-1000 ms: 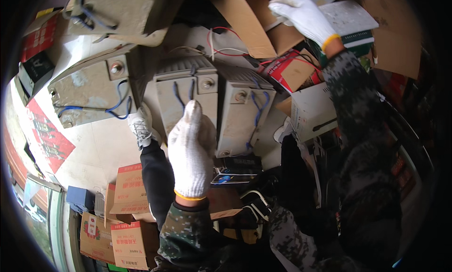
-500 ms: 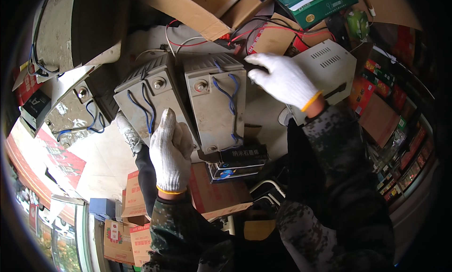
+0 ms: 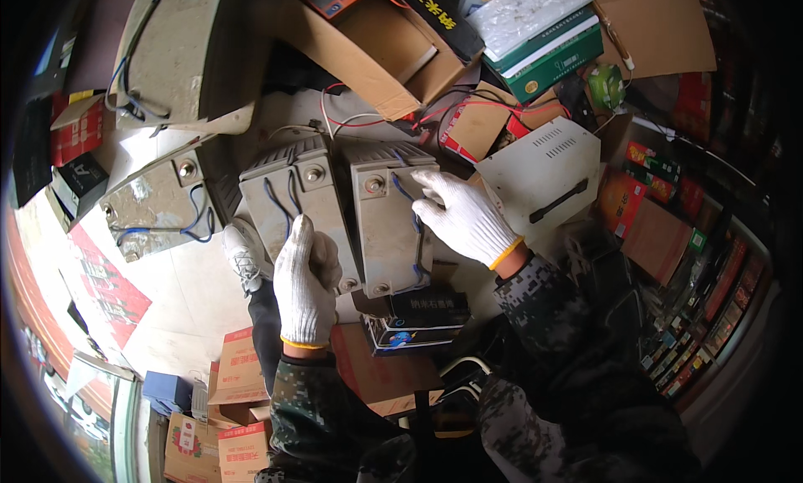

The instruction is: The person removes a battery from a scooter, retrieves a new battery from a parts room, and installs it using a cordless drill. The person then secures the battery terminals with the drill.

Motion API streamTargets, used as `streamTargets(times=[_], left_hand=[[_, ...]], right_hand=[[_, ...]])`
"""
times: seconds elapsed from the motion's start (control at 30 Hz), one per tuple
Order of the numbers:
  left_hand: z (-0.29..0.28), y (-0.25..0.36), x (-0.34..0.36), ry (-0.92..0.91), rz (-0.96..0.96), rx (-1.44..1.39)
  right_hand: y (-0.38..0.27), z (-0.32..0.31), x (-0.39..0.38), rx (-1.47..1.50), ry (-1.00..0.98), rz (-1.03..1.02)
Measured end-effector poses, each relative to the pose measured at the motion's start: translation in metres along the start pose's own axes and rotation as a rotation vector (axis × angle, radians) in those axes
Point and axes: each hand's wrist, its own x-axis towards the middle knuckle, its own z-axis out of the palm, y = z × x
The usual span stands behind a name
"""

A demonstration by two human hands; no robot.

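Three grey batteries with blue leads and bolt terminals lie before me: a left one [image 3: 155, 205], a middle one [image 3: 324, 219] and a right one [image 3: 383, 240]. My left hand [image 3: 308, 291], in a white glove, is closed in front of the middle battery's lower part; what it holds, if anything, is hidden. My gloved right hand [image 3: 464, 219] is open, thumb apart, its fingertips at the right battery beside a blue lead; whether they touch cannot be told.
A large grey unit [image 3: 176, 44] stands upper left, a cardboard box [image 3: 386, 77] and green box [image 3: 552, 61] at the top, red and white cables between. A white metal case [image 3: 539, 178] is right. Cartons [image 3: 238, 366] and a black box [image 3: 418, 324] lie below; my shoe [image 3: 244, 257] shows left.
My right hand has come from the upper-right boxes down and leftward to the right battery. My left hand stays closed by the middle battery. The view has shifted.
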Motion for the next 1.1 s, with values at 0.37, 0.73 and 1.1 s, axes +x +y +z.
streamTargets(times=[0.37, 0.73, 1.1], left_hand=[[-0.041, -0.027, -0.01, -0.173, 0.007, -0.198], [-0.017, -0.043, -0.174, -0.158, -0.337, -0.118], [0.03, 0.067, -0.52, -0.602, -0.193, -0.191]], right_hand=[[0.054, -0.013, 0.038, -0.866, -0.22, 0.189], [-0.078, -0.103, -0.281, -0.045, 0.093, -0.137], [-0.235, -0.196, -0.637, 0.195, 0.21, -0.045]])
